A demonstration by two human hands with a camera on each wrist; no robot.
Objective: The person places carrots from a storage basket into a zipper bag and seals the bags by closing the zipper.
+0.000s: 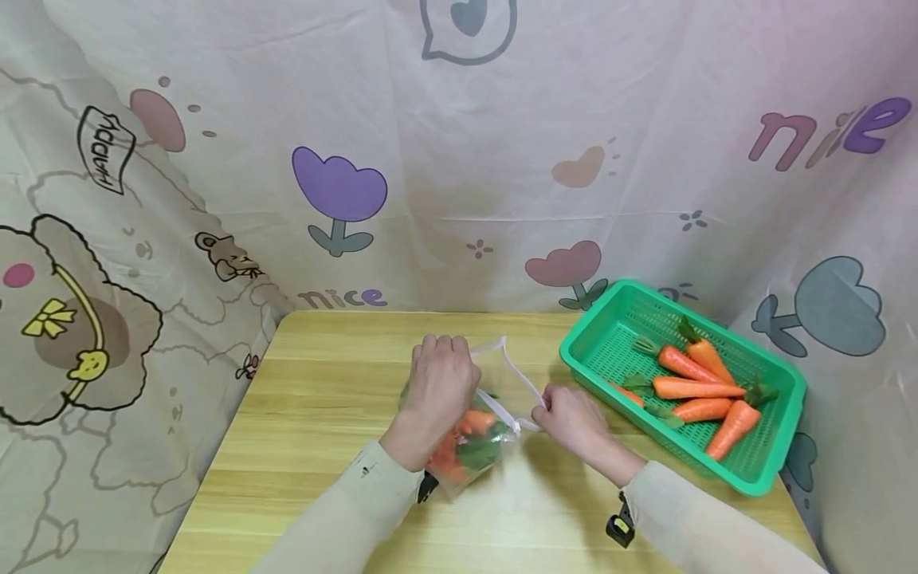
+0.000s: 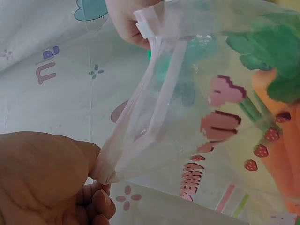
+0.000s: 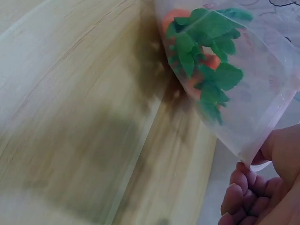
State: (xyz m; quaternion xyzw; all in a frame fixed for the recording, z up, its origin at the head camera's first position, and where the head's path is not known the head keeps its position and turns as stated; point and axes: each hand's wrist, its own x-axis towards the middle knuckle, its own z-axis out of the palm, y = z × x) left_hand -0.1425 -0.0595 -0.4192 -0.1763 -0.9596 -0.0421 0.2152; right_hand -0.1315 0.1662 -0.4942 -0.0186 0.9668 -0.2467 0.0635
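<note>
A clear printed zip bag point(image 1: 453, 477) with carrots point(image 2: 274, 140) and green leaves point(image 3: 220, 77) inside is held up by its mouth over the table. My left hand point(image 1: 441, 383) pinches one corner of the mouth between thumb and fingers, as the left wrist view shows. At the opposite corner my right hand point(image 1: 577, 422) pinches the bag's edge, close to a white slider point(image 2: 145, 28). Between the two hands the pale zip strip point(image 2: 157, 110) stands parted. In the right wrist view my right thumb point(image 3: 279, 145) presses the corner against the curled fingers.
A green plastic basket point(image 1: 610, 335) with several carrots point(image 1: 699, 388) stands on the right side of the wooden table point(image 1: 308, 446). Printed cloth point(image 1: 459, 159) hangs behind the table and at both sides.
</note>
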